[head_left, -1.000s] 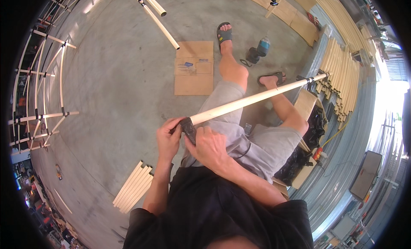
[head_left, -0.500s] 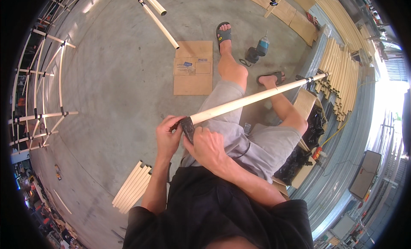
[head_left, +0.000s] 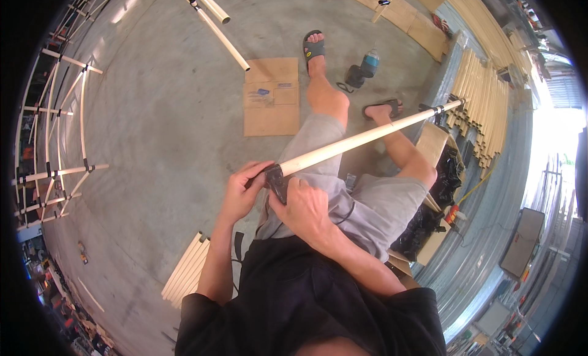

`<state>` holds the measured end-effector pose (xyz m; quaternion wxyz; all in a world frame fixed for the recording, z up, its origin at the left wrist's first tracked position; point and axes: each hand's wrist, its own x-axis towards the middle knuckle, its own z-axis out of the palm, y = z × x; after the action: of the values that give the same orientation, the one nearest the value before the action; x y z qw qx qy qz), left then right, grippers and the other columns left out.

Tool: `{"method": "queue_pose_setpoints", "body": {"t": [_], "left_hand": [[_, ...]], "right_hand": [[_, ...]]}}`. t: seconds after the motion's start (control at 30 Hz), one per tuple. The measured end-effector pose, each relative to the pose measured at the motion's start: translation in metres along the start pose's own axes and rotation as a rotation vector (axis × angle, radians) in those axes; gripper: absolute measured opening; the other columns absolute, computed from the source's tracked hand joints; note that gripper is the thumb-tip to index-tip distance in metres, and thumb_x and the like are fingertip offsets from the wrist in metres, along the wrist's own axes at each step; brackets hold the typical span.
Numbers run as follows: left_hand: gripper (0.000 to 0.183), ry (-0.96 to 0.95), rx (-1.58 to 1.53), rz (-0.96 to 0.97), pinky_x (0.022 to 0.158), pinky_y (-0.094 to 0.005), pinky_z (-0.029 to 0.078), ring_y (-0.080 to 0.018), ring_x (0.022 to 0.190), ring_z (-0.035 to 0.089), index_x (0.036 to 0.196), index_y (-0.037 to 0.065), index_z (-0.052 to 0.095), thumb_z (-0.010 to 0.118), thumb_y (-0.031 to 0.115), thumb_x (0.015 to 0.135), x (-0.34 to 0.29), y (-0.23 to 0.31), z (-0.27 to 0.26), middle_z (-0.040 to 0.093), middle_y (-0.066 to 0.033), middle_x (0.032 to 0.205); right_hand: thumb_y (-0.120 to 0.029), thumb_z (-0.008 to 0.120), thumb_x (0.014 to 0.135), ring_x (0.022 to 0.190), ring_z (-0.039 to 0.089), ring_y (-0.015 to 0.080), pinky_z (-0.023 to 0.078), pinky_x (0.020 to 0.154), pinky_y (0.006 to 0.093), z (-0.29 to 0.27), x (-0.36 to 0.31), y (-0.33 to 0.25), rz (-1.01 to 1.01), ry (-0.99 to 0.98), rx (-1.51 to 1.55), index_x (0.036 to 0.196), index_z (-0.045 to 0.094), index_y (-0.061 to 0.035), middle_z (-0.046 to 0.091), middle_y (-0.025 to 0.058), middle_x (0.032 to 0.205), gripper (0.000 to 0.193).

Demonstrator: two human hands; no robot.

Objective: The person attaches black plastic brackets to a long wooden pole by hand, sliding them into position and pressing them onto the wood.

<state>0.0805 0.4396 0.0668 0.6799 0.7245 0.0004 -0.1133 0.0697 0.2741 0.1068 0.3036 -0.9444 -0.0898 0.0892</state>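
A long cream pipe (head_left: 355,143) slants across my lap, its far end up to the right with small black fittings (head_left: 438,110) on it. A black pipe joint (head_left: 277,183) caps its near end. My left hand (head_left: 243,195) grips that joint from the left side, thumb and fingers closed at its upper edge. Curled into a fist, my right hand (head_left: 306,209) presses against the joint's lower right side, just under the pipe. The fingertips of this hand are hidden, as is the joint's underside.
A flattened cardboard sheet (head_left: 271,120) lies on the concrete floor ahead. Short pipes (head_left: 185,265) are stacked at my left. Beside my right leg stands an open carton (head_left: 433,140) of black joints (head_left: 450,178). Long pipes (head_left: 481,105) lie beyond it. Assembled pipe frames (head_left: 82,117) stand far left.
Both hands, with the joint and the pipe's near end, have shifted slightly right over my lap. Their hold on the joint looks much the same.
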Motion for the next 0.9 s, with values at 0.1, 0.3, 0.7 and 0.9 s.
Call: {"method": "queue_pose_setpoints", "body": {"t": [0.1, 0.3, 0.7, 0.9], "left_hand": [[0.032, -0.025, -0.155, -0.119, 0.084, -0.0276, 0.051, -0.0144, 0.094, 0.063, 0.126, -0.004, 0.059, 0.057, 0.004, 0.095, -0.001, -0.004, -0.004, 0.065, -0.0085, 0.113], [0.038, -0.028, -0.256, -0.230, 0.089, -0.0298, 0.051, -0.0137, 0.101, 0.061, 0.132, -0.003, 0.054, 0.060, 0.005, 0.095, -0.009, 0.003, 0.005, 0.063, -0.0093, 0.119], [0.040, 0.086, -0.360, -0.127, 0.094, -0.0303, 0.050, -0.0162, 0.108, 0.061, 0.130, -0.003, 0.056, 0.065, 0.001, 0.091, -0.009, 0.000, 0.030, 0.064, -0.0104, 0.121], [0.035, -0.082, -0.496, -0.163, 0.091, -0.0319, 0.051, -0.0193, 0.108, 0.062, 0.130, 0.000, 0.058, 0.056, 0.015, 0.098, 0.012, -0.006, 0.029, 0.065, -0.0108, 0.118]], "right_hand": [[-0.031, 0.067, 0.085, 0.053, 0.063, 0.0358, 0.050, 0.048, 0.0445, -0.003, 0.000, 0.001, -0.006, 0.008, 0.010, 0.074, 0.054, 0.0007, 0.061, 0.0189, 0.066, 0.036], [-0.032, 0.066, 0.085, 0.053, 0.062, 0.0349, 0.050, 0.048, 0.0434, -0.004, -0.001, 0.008, -0.026, 0.050, -0.018, 0.075, 0.055, 0.0010, 0.060, 0.0186, 0.066, 0.037], [-0.033, 0.071, 0.081, 0.055, 0.061, 0.0385, 0.048, 0.049, 0.0464, -0.008, -0.004, 0.020, -0.004, 0.126, 0.051, 0.075, 0.054, 0.0008, 0.060, 0.0198, 0.066, 0.038], [-0.032, 0.073, 0.080, 0.054, 0.061, 0.0360, 0.047, 0.047, 0.0447, -0.029, -0.012, 0.024, -0.021, 0.164, -0.018, 0.074, 0.054, -0.0008, 0.060, 0.0175, 0.068, 0.037]]}}
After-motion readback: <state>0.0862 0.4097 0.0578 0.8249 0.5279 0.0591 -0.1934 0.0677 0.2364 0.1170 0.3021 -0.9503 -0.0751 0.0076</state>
